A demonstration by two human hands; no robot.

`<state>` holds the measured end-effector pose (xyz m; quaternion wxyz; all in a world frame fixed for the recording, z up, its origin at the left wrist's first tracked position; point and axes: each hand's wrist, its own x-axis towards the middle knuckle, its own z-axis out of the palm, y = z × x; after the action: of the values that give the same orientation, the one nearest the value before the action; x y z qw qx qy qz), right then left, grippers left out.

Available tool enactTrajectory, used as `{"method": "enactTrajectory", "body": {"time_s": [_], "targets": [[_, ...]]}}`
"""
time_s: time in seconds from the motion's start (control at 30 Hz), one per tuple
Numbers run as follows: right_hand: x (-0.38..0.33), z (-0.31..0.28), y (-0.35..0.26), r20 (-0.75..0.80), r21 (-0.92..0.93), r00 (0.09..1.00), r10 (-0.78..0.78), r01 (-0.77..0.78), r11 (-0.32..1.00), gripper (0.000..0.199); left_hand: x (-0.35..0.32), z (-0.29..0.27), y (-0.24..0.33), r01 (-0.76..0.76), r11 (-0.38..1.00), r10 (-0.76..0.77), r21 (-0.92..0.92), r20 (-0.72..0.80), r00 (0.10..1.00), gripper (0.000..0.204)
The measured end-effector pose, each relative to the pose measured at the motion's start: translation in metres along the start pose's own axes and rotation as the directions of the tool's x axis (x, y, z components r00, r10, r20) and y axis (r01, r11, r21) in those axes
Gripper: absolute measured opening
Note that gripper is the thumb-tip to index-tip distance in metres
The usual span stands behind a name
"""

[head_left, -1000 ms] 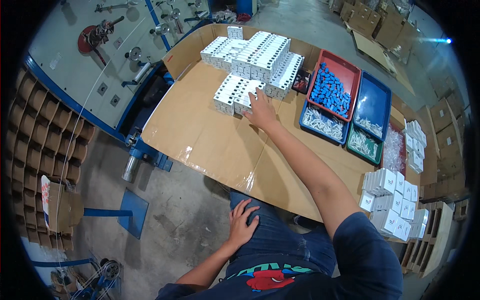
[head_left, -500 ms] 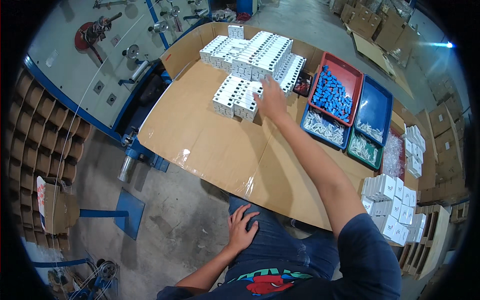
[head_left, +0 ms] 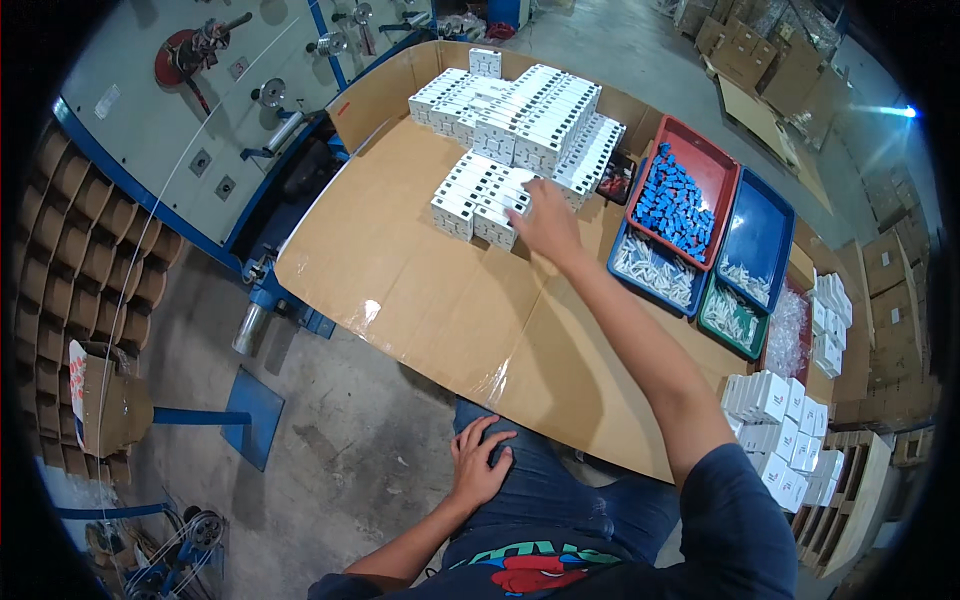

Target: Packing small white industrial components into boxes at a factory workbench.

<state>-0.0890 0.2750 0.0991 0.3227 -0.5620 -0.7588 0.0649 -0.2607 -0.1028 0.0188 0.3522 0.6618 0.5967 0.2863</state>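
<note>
My right hand (head_left: 550, 222) reaches over the cardboard-covered table, its thumb and fingers bent around the near right end of a low block of white rectangular plastic units (head_left: 470, 192). The unit under the fingers is partly hidden by them. These units stand side by side, with small black squares along their tops. Just behind, a taller stack of similar white units (head_left: 545, 105) rises, and a single unit (head_left: 486, 63) stands at its far left. My left hand (head_left: 482, 462) lies on my thigh with its fingers spread, holding nothing.
Right of the stack are a red tray (head_left: 700, 148) of blue pieces, blue trays (head_left: 765, 200) and a green tray (head_left: 720, 335) with small white pieces. White boxes (head_left: 775, 440) are piled at the right. A blue-framed machine (head_left: 290, 215) stands left of the cardboard table top (head_left: 400, 290).
My right hand has drawn slightly nearer and its fingers have closed in at the end of the low block. My left hand stays on my thigh. The view has shifted a little.
</note>
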Motion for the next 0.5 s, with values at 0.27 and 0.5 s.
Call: {"method": "enactTrajectory", "body": {"time_s": [0.27, 0.5], "targets": [[-0.026, 0.031, 0.017, 0.052, -0.135, 0.987, -0.151, 0.157, 0.978, 0.07, 0.001, 0.0, 0.004, -0.022, 1.0, 0.022, -0.001, 0.009, 1.0, 0.03], [-0.027, 0.033, 0.007, 0.036, -0.066, 0.992, -0.121, 0.123, 0.99, 0.062, -0.002, 0.004, -0.001, -0.027, 1.0, 0.027, -0.004, -0.02, 0.999, 0.03]]}}
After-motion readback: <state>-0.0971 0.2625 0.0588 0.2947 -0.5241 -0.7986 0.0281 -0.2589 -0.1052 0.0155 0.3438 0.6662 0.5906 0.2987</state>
